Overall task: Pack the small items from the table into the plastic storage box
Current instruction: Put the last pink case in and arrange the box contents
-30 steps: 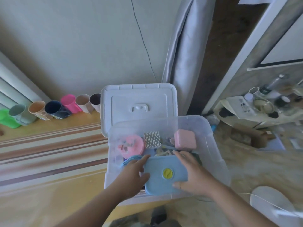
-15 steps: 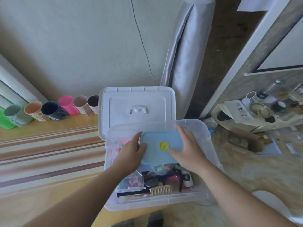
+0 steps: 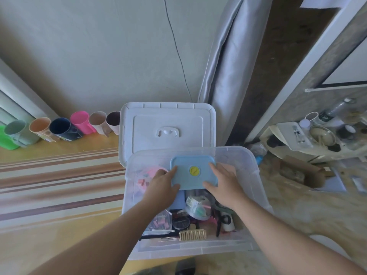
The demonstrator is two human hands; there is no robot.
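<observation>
A clear plastic storage box stands on the table's right end, open. Both hands hold a flat light-blue container with a yellow round button over the box's far half. My left hand grips its left edge and my right hand grips its right edge. Below it lie several small items: a cream comb, a round black compact, a bag of small things, a clear case of clips and a pink item.
The box's white lid lies flat behind it. A row of coloured cups lines the wall at the left, behind a striped cloth. A grey curtain hangs behind. A cluttered low shelf and cardboard box sit right.
The blue container moved from the box's near side to its far half, still held by both hands, uncovering the small items at the front.
</observation>
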